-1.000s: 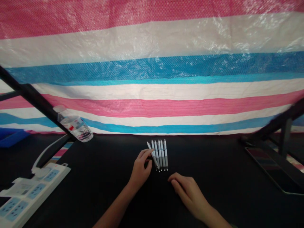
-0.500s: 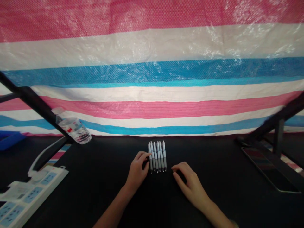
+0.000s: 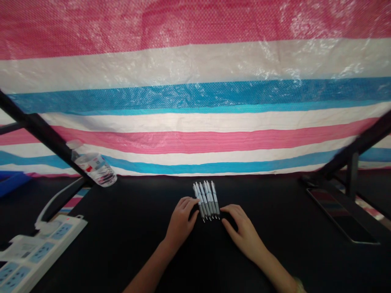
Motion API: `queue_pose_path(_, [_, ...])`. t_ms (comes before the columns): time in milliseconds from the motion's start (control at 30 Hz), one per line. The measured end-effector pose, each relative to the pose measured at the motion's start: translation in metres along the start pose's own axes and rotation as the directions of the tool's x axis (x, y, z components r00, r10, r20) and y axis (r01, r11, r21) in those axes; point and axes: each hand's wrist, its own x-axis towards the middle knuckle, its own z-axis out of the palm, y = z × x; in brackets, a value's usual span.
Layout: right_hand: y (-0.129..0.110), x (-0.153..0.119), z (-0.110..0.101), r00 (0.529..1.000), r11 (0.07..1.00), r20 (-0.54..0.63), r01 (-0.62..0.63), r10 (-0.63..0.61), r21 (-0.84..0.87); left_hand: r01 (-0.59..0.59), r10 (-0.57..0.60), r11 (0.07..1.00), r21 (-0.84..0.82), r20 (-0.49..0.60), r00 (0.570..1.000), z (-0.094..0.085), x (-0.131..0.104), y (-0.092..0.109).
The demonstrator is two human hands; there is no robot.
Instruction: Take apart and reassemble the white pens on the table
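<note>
The row of white-and-grey plastic pens (image 3: pixel 209 198) has slanted, near ends swung rightward, on the black tabletop (image 3: pixel 137 228). The left hand (image 3: pixel 182 217) curves, fingers parted, against the leftmost; the right hand (image 3: pixel 242 232), likewise parted, perhaps touches the other end. Behind hangs a shiny pink-white-blue striped plastic sheet (image 3: pixel 195 95).

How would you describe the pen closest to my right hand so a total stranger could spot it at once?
In front of the striped sheet is a black tabletop. A row of white-and-grey pens lies on it between the left hand and right hand. Choose the rightmost pen, the only one with none to its right.
</note>
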Motion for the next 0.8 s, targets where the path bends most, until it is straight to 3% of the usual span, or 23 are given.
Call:
queue_pose_path(233, [0.005,0.002,-0.001,1.0,1.0,-0.027,0.002,-0.001,0.03,-0.062,0.066,0.998,-0.03,0.127,0.99,0.002,0.001,0.008])
queue_pose_path(467, [0.007,0.003,-0.002,0.997,0.999,-0.069,-0.025,0.029,0.045,-0.041,0.046,0.999,-0.035,0.157,0.987,0.003,0.0,0.009])
queue_pose_path(567, [0.005,0.002,-0.003,0.989,0.999,-0.145,-0.008,0.015,0.049,-0.054,0.056,0.998,-0.018,0.164,0.985,0.001,0.0,0.012])
queue_pose_path(700, [-0.019,0.0,-0.008,0.94,0.993,-0.33,0.104,-0.082,0.051,-0.041,0.039,0.999,0.008,0.157,0.987,0.0,-0.001,0.014])
queue_pose_path(800, [-0.048,-0.012,-0.019,0.901,0.965,-0.376,0.257,-0.218,0.058,-0.041,0.039,0.999,0.01,0.151,0.988,0.001,-0.002,0.013])
